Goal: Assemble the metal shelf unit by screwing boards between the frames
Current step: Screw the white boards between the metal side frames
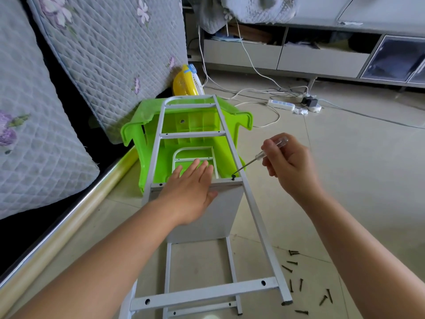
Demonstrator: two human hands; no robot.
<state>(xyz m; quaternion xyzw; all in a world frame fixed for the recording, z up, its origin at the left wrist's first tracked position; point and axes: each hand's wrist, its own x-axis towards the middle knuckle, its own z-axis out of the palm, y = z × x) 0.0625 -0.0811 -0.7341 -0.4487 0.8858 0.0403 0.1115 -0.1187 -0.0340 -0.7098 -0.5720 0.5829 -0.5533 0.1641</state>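
I am driving a screw (233,177) through the upper frame (247,194) into the top edge of the board (220,210), which is standing on edge on the floor between this frame and the lower frame (231,263) lying under it. The screw is sitting at the right end of the crossbar, its head still proud, so I judge it is only part way in. My right hand (287,166) is gripping the screwdriver (259,156), fingers curled round the clear handle, with the tip resting on the screw head. The shaft is slanting up to the right, and to do this well I should be bringing it more in line with the screw before turning, so the tip does not slip out and mar the paint. My left hand (190,192) is lying flat over the board's top edge and the crossbar, fingers straight and slightly spread, pressing down; keeping that weight on should be stopping the board from shifting off its hole. The frame's far end is propped on a green stool (138,143), which looks light, so I am pushing gently. Spare screws (301,284) are lying scattered on the floor near the frame's right foot, within easy reach.
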